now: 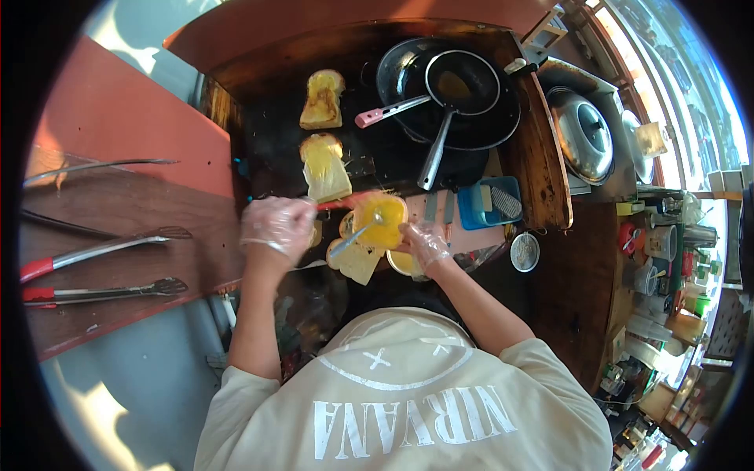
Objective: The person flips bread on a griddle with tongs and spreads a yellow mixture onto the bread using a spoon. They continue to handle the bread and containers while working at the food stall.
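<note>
My left hand, in a clear plastic glove, is closed on a red-handled brush. The brush's bristles reach the far edge of a yellow squarish tub. A spoon leans in the tub, its handle out to the left. My right hand, also gloved, grips the tub's right side. Below the tub lie bread slices, partly hidden by it. On the dark griddle ahead are a yellow-coated bread slice and a browned one farther back.
A small frying pan sits in a larger black pan, with pink-handled tongs across the rim. A blue container stands right of my hands. Red-handled tongs lie on the left board. A lidded metal pot is farther right.
</note>
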A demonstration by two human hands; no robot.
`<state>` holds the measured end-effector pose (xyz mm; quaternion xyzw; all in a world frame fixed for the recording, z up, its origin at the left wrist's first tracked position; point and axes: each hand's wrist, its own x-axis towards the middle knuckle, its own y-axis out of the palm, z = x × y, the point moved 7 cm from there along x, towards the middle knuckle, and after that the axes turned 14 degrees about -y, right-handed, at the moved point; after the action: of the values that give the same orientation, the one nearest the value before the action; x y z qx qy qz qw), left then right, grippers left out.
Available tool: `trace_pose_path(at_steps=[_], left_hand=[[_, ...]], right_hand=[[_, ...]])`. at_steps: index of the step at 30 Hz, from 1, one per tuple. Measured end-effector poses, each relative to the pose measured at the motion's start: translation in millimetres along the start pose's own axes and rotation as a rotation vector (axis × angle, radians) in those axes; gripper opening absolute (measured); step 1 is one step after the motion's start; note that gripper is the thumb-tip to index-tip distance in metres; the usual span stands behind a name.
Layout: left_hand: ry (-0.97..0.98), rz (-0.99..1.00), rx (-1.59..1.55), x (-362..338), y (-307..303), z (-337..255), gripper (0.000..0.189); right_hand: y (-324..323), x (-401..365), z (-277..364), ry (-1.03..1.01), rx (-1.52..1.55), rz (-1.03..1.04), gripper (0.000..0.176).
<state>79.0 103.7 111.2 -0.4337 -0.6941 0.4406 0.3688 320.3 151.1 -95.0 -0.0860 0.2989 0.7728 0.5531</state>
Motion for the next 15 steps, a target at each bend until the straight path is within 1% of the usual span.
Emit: trace_pose_path(at_steps=[1,2,3,5,6,7,9,10,12,13,15], left_hand=[[0.044,0.037,0.129,-7.5,2.3,-22.7,0.019],[0.043,0.061,0.216,-11.6,14.7,-31.8,0.019],[0.041,0.085,0.304,-15.1,27.0,-36.1,0.02],[0.045,0.098,0.291,-19.7,33.9,-44.8,0.018],[0.061,0.111,0.267,-19.8,35.2,-50.4,0.017],[0.066,0.114,0.264,-20.1,34.2,-54.5,0.017],[-0.181,0.292,0.222,-21.0,38.5,-42.9,0.016],[-0.187,0.289,0.22,-22.2,40.8,-36.8,0.016],[-0.412,0.318,-0.261,-24.5,47.5,-0.1,0.021],[-0.417,0.313,-0.261,-24.5,47.4,11.1,0.021],[-0.506,0.342,-0.445,-26.8,49.5,36.9,0.023]], right_hand=[[4.6,2.3,5.9,-0.039,-0.057,0.012,0.033],[14.7,0.2,16.2,-0.066,-0.038,0.03,0.037],[21.2,-0.4,19.2,-0.059,-0.038,0.042,0.037],[32.1,0.4,25.5,-0.091,-0.123,0.105,0.034],[32.6,1.6,27.2,-0.09,-0.185,0.099,0.038],[32.9,2.5,27.0,-0.09,-0.185,0.093,0.038],[36.2,3.6,30.8,-0.139,-0.05,0.095,0.04],[36.8,2.9,32.1,-0.138,-0.054,0.1,0.04],[38.2,2.6,35.6,-0.141,-0.075,0.088,0.04],[38.2,3.6,34.6,-0.141,-0.077,0.095,0.04],[36.1,5.4,27.0,-0.116,-0.118,0.125,0.039]])
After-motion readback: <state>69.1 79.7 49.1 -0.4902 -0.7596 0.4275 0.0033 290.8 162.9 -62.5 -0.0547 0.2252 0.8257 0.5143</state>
